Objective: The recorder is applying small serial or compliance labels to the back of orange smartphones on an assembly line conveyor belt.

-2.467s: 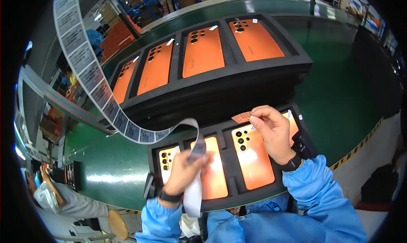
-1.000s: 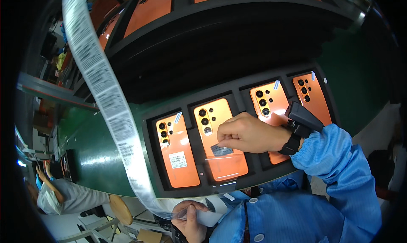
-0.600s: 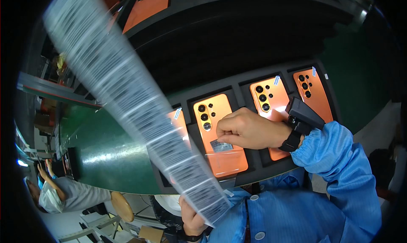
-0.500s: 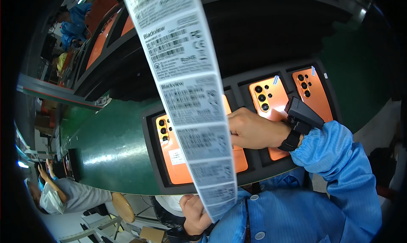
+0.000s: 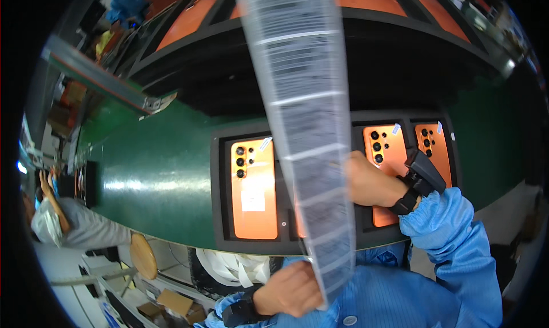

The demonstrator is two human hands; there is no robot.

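Note:
A long strip of white printed labels (image 5: pixel 309 122) hangs in front of me from top to bottom, blurred by motion. My left hand (image 5: pixel 290 288) is closed around its lower end, below the table edge. My right hand (image 5: pixel 374 182) is over a dark foam tray (image 5: pixel 249 246), its fingers hidden behind the strip. Several orange phones lie back up in the tray. The leftmost phone (image 5: pixel 263 176) bears a white label (image 5: pixel 253 200). Right of my hand are another phone (image 5: pixel 392 156) and the rightmost phone (image 5: pixel 437 145). The strip covers most of one between. A black device is strapped to each wrist.
Behind the tray rises a dark stack (image 5: pixel 229 93) with more orange phones on top. The green table (image 5: pixel 154 173) stretches left, under a metal rail (image 5: pixel 97 76). Below its edge are white ribbon coils (image 5: pixel 229 267) and a round stool (image 5: pixel 143 256). A grey-clad person (image 5: pixel 80 225) is at far left.
The strip has swung right and now blurs, uncovering the leftmost phone and its label. My left hand has moved right with the strip's end. My right hand has shifted right in the view.

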